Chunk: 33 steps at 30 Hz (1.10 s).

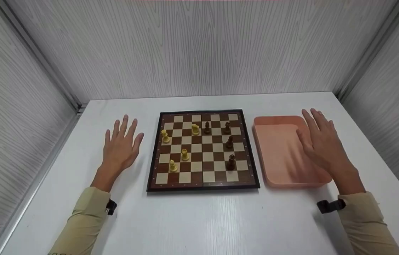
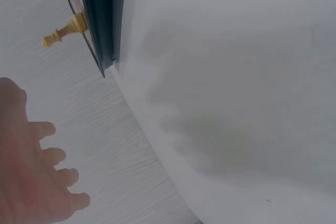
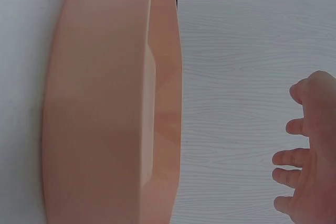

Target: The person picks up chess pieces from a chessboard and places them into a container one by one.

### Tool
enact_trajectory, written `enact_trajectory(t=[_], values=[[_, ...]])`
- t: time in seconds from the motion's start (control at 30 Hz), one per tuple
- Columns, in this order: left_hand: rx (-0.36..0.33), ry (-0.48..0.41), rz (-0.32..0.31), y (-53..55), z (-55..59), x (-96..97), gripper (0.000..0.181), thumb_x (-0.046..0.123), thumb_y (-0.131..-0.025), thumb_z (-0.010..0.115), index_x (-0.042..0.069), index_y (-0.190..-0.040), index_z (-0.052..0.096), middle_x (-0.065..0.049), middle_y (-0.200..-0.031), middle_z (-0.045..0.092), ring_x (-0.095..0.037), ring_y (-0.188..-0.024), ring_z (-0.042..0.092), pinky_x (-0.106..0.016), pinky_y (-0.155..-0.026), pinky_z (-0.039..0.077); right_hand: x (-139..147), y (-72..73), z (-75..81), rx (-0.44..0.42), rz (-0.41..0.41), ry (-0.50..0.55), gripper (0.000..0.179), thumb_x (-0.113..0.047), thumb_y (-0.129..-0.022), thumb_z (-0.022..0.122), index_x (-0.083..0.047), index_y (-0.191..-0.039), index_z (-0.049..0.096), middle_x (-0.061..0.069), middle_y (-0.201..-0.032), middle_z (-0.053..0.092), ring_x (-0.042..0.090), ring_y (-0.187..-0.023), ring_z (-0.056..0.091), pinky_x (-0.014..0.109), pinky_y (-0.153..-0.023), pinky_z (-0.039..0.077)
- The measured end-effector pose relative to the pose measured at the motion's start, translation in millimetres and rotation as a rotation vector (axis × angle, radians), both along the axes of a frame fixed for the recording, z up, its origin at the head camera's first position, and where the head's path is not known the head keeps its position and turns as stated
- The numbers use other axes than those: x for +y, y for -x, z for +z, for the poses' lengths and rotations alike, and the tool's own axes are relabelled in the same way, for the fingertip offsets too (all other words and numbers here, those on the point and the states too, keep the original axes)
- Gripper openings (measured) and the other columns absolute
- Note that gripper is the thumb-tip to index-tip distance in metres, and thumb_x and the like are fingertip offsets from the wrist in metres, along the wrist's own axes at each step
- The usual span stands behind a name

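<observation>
Head: chessboard (image 1: 207,147) flat on white tabletop (image 1: 203,219). Four pale pieces (image 1: 185,155) upright left of its seam, four dark pieces (image 1: 231,163) upright right of it; looks split by colour. Left hand (image 1: 120,148) left of board, fingers spread, holding nothing. Right hand (image 1: 323,141) right of board, above the tray (image 1: 277,152), fingers extended, also empty. Tray just beside board, narrow gap; likely set there for short reach. Widest working room: nearer side of board.

Left wrist: board's raised edge well apart from fingers.

Right wrist: tray wall screens most of board; fingers apart from wall.
</observation>
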<state>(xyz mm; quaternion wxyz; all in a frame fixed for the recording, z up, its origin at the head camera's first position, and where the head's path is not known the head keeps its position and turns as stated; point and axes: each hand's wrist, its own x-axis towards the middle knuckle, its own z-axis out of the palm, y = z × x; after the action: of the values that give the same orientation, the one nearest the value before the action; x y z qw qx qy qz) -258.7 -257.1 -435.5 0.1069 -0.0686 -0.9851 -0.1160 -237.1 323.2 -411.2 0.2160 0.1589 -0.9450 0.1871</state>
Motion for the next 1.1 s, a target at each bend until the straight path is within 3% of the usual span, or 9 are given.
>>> enact_trajectory(t=[0.4, 0.57, 0.73, 0.97, 1.1], values=[[-0.031, -0.060, -0.011, -0.4, -4.3, 5.9, 0.070, 0.051, -0.110, 0.023, 0.006, -0.164, 0.021, -0.018, -0.171, 0.010, -0.043, -0.156, 0.006, -0.067, -0.120, 0.004, -24.3, 9.1, -8.5, 0.021, 0.065, 0.128, 0.060, -0.028, -0.108, 0.052, -0.003, -0.159, 0.034, 0.027, -0.160, 0.032, 0.046, -0.148, 0.029, 0.065, -0.120, 0.013], [-0.067, -0.064, -0.021, -1.6, -11.3, 10.6, 0.070, 0.051, -0.111, 0.022, 0.006, -0.164, 0.020, -0.018, -0.171, 0.010, -0.043, -0.156, 0.006, -0.067, -0.120, 0.004, -34.8, 7.5, -15.2, 0.018, 0.100, 0.221, 0.057, -0.025, -0.107, 0.054, -0.005, -0.158, 0.038, 0.024, -0.160, 0.035, 0.045, -0.147, 0.031, 0.065, -0.118, 0.021], [-0.071, -0.065, -0.038, -4.1, -17.7, 16.4, 0.068, 0.049, -0.111, 0.024, 0.007, -0.164, 0.021, -0.017, -0.171, 0.010, -0.043, -0.156, 0.006, -0.066, -0.120, 0.005, -44.9, 6.8, -10.9, 0.062, 0.153, 0.313, 0.053, -0.020, -0.106, 0.056, -0.005, -0.155, 0.044, 0.018, -0.156, 0.042, 0.036, -0.145, 0.039, 0.062, -0.113, 0.033], [-0.100, -0.065, -0.059, -7.4, -30.1, 17.8, 0.065, 0.045, -0.112, 0.025, 0.006, -0.164, 0.022, -0.015, -0.171, 0.011, -0.042, -0.156, 0.007, -0.067, -0.119, 0.006, -58.5, 4.1, -10.6, 0.160, 0.225, 0.410, 0.043, -0.007, -0.102, 0.060, -0.001, -0.145, 0.055, 0.016, -0.142, 0.057, 0.032, -0.134, 0.050, 0.054, -0.110, 0.039], [-0.094, -0.053, -0.065, -11.0, -34.0, 20.2, 0.064, 0.043, -0.112, 0.026, 0.007, -0.164, 0.023, -0.014, -0.171, 0.012, -0.041, -0.156, 0.008, -0.067, -0.120, 0.007, -68.7, 3.1, -13.1, 0.143, 0.238, 0.420, 0.042, -0.005, -0.101, 0.062, 0.000, -0.142, 0.058, 0.016, -0.138, 0.060, 0.032, -0.129, 0.054, 0.056, -0.105, 0.042]])
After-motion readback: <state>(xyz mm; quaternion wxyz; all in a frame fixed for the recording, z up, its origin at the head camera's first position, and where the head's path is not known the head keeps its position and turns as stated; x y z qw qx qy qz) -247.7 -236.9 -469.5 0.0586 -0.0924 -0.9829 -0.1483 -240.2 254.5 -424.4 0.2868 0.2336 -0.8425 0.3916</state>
